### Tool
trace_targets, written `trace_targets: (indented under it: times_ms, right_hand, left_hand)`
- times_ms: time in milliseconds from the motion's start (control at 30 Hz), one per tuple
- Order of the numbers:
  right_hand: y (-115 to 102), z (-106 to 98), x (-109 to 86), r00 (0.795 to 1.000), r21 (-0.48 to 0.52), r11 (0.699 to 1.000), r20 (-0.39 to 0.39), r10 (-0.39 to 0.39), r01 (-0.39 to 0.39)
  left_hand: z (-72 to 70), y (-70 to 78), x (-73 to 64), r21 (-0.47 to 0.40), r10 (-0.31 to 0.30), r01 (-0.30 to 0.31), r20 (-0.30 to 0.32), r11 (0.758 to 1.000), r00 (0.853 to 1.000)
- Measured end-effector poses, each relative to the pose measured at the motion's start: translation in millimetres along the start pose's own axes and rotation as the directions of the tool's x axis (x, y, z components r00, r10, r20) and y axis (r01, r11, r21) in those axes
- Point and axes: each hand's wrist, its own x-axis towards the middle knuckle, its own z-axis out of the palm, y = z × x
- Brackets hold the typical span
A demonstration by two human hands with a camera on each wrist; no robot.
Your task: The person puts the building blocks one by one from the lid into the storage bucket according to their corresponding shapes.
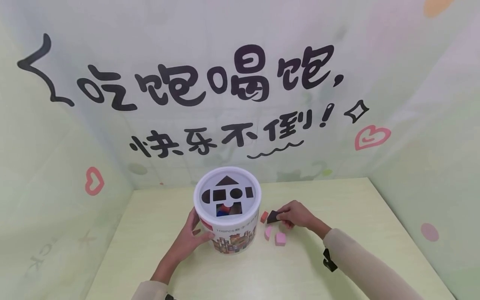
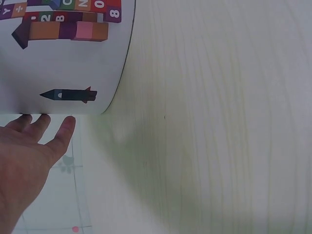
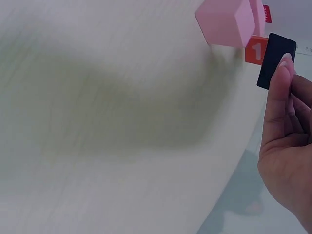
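A white round tub (image 1: 233, 233) printed with block pictures stands upright. Its lid (image 1: 202, 183) has several shaped holes, and coloured blocks show through the largest one. My left hand (image 1: 187, 239) rests spread against the tub's left side; in the left wrist view its fingertips (image 2: 67, 127) touch the wall. To the right of the tub, my right hand (image 1: 298, 214) pinches a black triangular block (image 1: 273, 216) between thumb and fingers. In the right wrist view the black block (image 3: 276, 61) partly covers an orange block (image 3: 254, 50) marked "1". Pink blocks (image 1: 280, 239) lie nearer me.
All this sits on a pale wood-grain table (image 1: 150, 216). A printed backdrop (image 1: 225, 25) with black lettering rises behind it, and printed side walls stand left and right. A black strap piece (image 1: 330, 260) hangs by the right sleeve.
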Motion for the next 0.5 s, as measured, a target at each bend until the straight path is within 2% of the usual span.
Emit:
trace_targets:
  times_ms: [200,500]
  right_hand:
    - [-17.1,-20.6,-3.2,1.000,0.004,1.000,-0.004,-0.003,0.003]
    - [-53.0,-41.5,-6.2,0.996,0.022,1.000,-0.086,-0.001,0.003]
  left_hand:
    - [0.5,0.7,-1.5,0.002,-0.007,0.007,0.001,1.000,1.000]
    - [0.5,-2.3,1.2,-0.001,0.012,-0.012,-0.004,1.000,1.000]
